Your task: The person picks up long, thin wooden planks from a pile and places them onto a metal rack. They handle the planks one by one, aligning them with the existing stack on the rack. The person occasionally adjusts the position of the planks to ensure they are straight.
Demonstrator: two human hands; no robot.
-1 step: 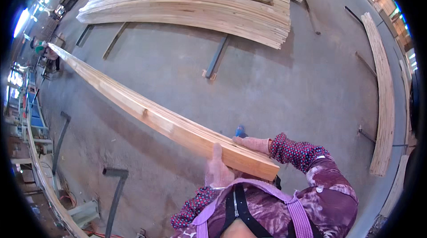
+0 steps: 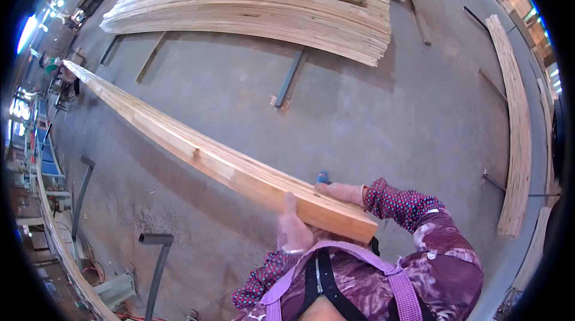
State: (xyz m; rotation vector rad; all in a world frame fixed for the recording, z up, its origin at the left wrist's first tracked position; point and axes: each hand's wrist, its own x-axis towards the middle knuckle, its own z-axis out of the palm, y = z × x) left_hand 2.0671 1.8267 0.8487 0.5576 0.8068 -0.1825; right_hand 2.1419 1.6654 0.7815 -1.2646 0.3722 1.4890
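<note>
A long bundle of pale wooden boards point(image 2: 197, 150) runs from in front of my body to the far left, its near end tilted across me. My left hand point(image 2: 293, 231), in a light pinkish glove, supports the near side, thumb up against the wood and fingers hidden beneath. My right hand point(image 2: 342, 193), gloved too, grips the far edge close to the near end; its fingertips are partly hidden. At the bundle's far end stands a person point(image 2: 60, 69) in something green, too small to tell how they hold it.
Large stacks of boards point(image 2: 251, 12) lie across the back on dark metal supports point(image 2: 289, 78). A narrower stack point(image 2: 510, 129) stands on the right. To the left are a bent metal post point(image 2: 157, 261), another post point(image 2: 82, 195) and machinery point(image 2: 45, 159). Something blue point(image 2: 323, 176) shows beyond my right hand.
The view has shifted very slightly. Both hands keep their hold on the boards, and the bundle stays almost in the same place.
</note>
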